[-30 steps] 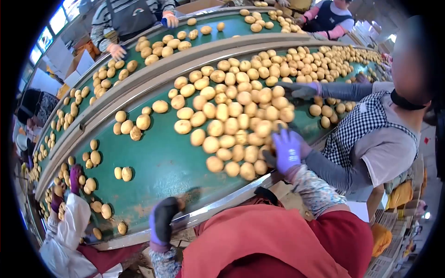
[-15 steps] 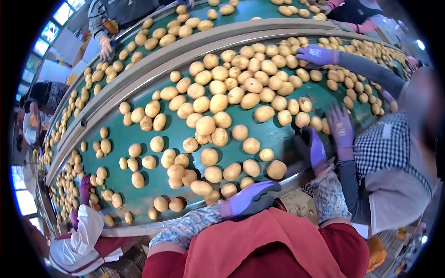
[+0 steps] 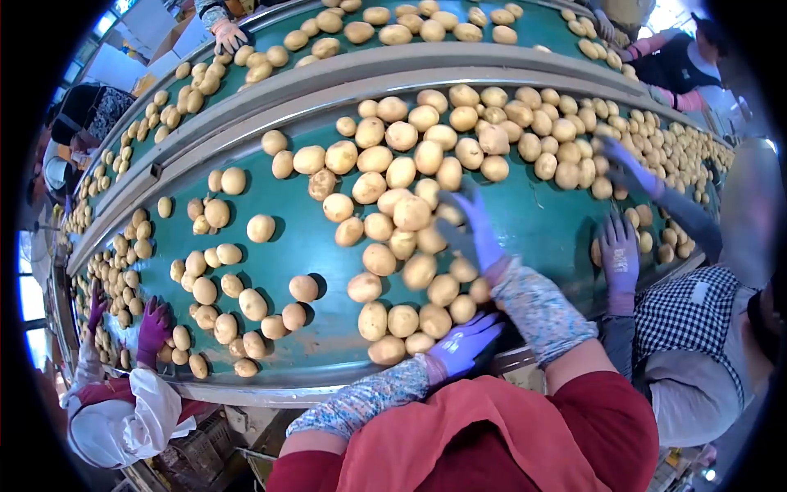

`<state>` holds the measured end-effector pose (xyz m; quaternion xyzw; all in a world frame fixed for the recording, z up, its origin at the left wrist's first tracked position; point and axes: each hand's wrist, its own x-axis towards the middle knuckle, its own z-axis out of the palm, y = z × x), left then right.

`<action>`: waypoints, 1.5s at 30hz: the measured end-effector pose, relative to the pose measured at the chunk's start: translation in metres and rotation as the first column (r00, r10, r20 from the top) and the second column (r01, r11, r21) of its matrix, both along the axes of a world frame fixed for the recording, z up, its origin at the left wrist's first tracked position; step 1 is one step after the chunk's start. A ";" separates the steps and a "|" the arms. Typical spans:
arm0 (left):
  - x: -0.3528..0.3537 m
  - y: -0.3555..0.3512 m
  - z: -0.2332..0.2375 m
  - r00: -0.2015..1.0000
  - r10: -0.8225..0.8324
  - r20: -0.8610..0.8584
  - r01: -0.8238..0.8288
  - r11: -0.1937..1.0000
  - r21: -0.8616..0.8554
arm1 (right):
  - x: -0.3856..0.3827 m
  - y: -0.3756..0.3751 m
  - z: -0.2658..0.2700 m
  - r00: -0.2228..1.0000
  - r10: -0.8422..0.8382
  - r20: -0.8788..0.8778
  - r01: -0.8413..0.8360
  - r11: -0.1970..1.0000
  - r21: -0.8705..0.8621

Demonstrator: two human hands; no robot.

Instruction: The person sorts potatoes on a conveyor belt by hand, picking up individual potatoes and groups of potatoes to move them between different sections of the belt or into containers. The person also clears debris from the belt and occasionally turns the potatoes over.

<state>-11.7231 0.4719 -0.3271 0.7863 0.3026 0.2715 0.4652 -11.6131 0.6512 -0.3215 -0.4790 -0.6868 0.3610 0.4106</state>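
Observation:
Many potatoes (image 3: 403, 321) lie loose on a green conveyor belt (image 3: 537, 242), gathered thickly in front of me. My left hand (image 3: 466, 344), in a purple glove with a dark palm, rests at the near edge of the belt. Its fingers are stretched out beside the closest potatoes. Farther in, my right hand (image 3: 479, 230) reaches over the belt in a matching glove, fingers apart and slightly blurred. It is against the right side of the potato cluster, and its palm side is partly hidden.
To my right, a co-worker in a checked apron (image 3: 684, 307) has one gloved hand (image 3: 620, 254) on the belt and another (image 3: 631, 168) by the far potatoes. At left, a person in dark purple gloves (image 3: 153, 328) handles potatoes. A metal divider (image 3: 328, 74) separates a second belt.
My right hand has moved left and farther over the belt, up to the potatoes. My left hand has turned flatter at the edge. The potatoes have shifted, and the co-worker's far hand moved right.

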 end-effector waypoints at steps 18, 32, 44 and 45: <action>-0.497 0.074 0.084 -0.318 0.398 -0.861 -0.749 0.451 0.485 | -0.191 0.102 0.126 0.816 -0.068 0.574 -0.207 0.892 0.401; -0.369 0.000 0.147 0.213 0.835 -0.508 -0.698 0.494 0.519 | 0.174 0.285 -0.039 0.306 0.041 0.951 0.247 0.962 -0.121; -0.352 -0.117 0.136 0.316 0.857 -0.407 -0.806 0.469 0.360 | 0.147 0.229 -0.060 0.279 -0.078 0.957 0.273 0.962 -0.002; -0.349 -0.108 0.140 0.402 0.826 -0.394 -0.782 0.534 0.322 | 0.147 0.239 -0.066 0.324 -0.074 0.943 0.245 0.969 -0.009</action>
